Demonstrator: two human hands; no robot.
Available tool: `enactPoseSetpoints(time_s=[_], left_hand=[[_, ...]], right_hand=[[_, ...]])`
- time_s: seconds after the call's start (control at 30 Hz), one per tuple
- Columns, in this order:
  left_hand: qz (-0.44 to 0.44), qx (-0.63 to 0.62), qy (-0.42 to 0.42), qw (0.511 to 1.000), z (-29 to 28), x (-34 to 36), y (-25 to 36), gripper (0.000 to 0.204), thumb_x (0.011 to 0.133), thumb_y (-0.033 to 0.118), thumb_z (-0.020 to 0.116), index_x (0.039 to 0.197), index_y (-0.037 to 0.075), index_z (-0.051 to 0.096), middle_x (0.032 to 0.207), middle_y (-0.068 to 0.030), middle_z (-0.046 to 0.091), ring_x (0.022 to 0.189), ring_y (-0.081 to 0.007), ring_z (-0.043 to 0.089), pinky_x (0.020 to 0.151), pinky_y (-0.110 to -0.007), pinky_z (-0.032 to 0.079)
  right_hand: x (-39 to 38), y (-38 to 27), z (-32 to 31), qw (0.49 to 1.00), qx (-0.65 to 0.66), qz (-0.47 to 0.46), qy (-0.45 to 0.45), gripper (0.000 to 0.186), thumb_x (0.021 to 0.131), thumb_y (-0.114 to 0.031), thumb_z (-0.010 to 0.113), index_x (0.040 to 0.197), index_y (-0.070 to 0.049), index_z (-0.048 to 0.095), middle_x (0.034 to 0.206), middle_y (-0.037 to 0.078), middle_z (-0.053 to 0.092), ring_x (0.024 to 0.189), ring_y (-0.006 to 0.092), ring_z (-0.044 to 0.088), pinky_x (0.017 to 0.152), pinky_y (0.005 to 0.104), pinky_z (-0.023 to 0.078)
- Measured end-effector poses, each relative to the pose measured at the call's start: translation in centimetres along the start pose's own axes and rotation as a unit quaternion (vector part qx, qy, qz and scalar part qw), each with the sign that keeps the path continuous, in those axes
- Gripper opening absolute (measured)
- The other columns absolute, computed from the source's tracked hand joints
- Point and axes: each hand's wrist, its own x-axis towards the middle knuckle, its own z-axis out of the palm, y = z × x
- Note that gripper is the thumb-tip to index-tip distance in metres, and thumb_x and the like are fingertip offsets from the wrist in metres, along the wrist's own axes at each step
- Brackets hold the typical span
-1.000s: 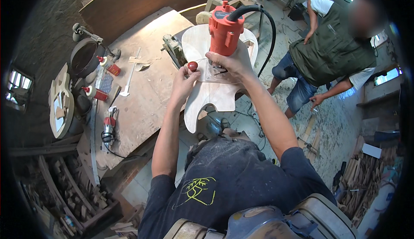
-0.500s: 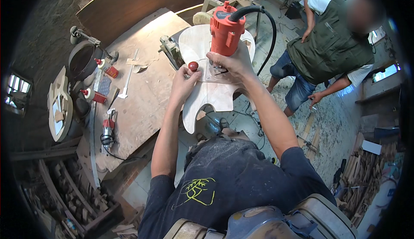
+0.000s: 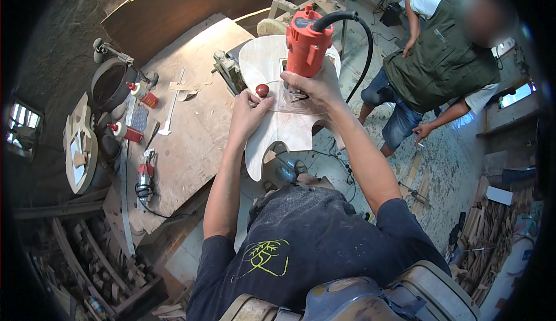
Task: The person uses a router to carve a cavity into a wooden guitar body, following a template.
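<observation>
A red router (image 3: 305, 46) stands upright on a pale wooden guitar body (image 3: 263, 141), its clear base plate (image 3: 280, 104) lying flat on the wood. My right hand (image 3: 320, 87) is closed around the router's lower part, just above the base. At the plate's left corner is a round red knob (image 3: 262, 90). My left hand (image 3: 250, 110) is closed there, its fingers pinched just below the knob. The bit is hidden behind the base and my right hand. A black cord (image 3: 370, 43) arches from the router's top down to the right.
A workbench (image 3: 197, 130) on the left bears two red-and-white glue bottles (image 3: 142, 94), a caliper (image 3: 174, 104) and a small red power tool (image 3: 145, 177). Beside the guitar body is a vise (image 3: 227, 69). Another person (image 3: 443, 60) stands at the right. Wood scraps (image 3: 492, 240) are piled lower right.
The router and both hands appear shifted very slightly right. My grip looks the same in both pictures, and the guitar body sits nearly unchanged.
</observation>
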Motion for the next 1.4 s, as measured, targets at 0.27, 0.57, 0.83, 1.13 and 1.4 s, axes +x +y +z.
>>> enactPoseSetpoints(time_s=[0.27,0.57,0.83,1.13,1.4], left_hand=[[-0.001,0.059,0.002,0.998,0.3,0.1,0.0,0.058,0.080,0.043,0.085,0.096,-0.003,0.053,0.104,-0.0206,0.054,0.094,-0.0318,0.058,0.086,-0.041,0.049],[0.084,0.099,0.031,0.991,0.8,0.3,0.6,0.073,0.079,0.041,0.085,0.127,-0.003,0.052,0.144,-0.0325,0.037,0.137,-0.0459,0.040,0.112,-0.049,0.040],[0.101,0.107,-0.001,0.989,1.0,0.4,0.7,0.060,0.080,0.041,0.086,0.126,0.009,0.064,0.153,-0.0363,0.029,0.146,-0.0521,0.032,0.116,-0.054,0.037],[0.108,0.109,0.001,0.988,1.2,0.6,0.5,0.062,0.079,0.042,0.087,0.125,0.008,0.065,0.153,-0.0383,0.031,0.145,-0.0529,0.033,0.115,-0.055,0.037],[0.112,0.129,-0.015,0.985,1.6,0.8,0.5,0.064,0.080,0.046,0.085,0.128,0.011,0.063,0.154,-0.0379,0.030,0.143,-0.0543,0.035,0.115,-0.057,0.035]], right_hand=[[-0.2,-0.4,-0.3,1.000,-0.004,-0.004,0.003,0.063,0.072,-0.025,0.090,0.123,-0.001,0.062,0.101,0.005,0.068,0.087,0.0127,0.066,0.077,0.0295,0.056],[-0.5,-0.6,-1.0,1.000,-0.024,0.012,0.011,0.065,0.073,-0.018,0.091,0.128,0.000,0.060,0.106,0.005,0.066,0.089,0.0123,0.066,0.077,0.0281,0.057],[-0.4,0.2,-1.8,0.998,-0.045,-0.030,0.012,0.068,0.073,-0.017,0.091,0.130,-0.001,0.058,0.109,0.005,0.064,0.091,0.0121,0.065,0.075,0.0282,0.058],[-0.5,0.6,-2.0,1.000,0.012,-0.017,0.017,0.064,0.073,-0.015,0.091,0.125,0.001,0.058,0.101,0.005,0.065,0.081,0.0117,0.067,0.066,0.0267,0.057],[-0.7,-0.1,-2.3,1.000,0.005,-0.015,0.021,0.058,0.074,-0.016,0.090,0.121,0.000,0.060,0.098,0.005,0.067,0.079,0.0114,0.067,0.066,0.0267,0.058]])
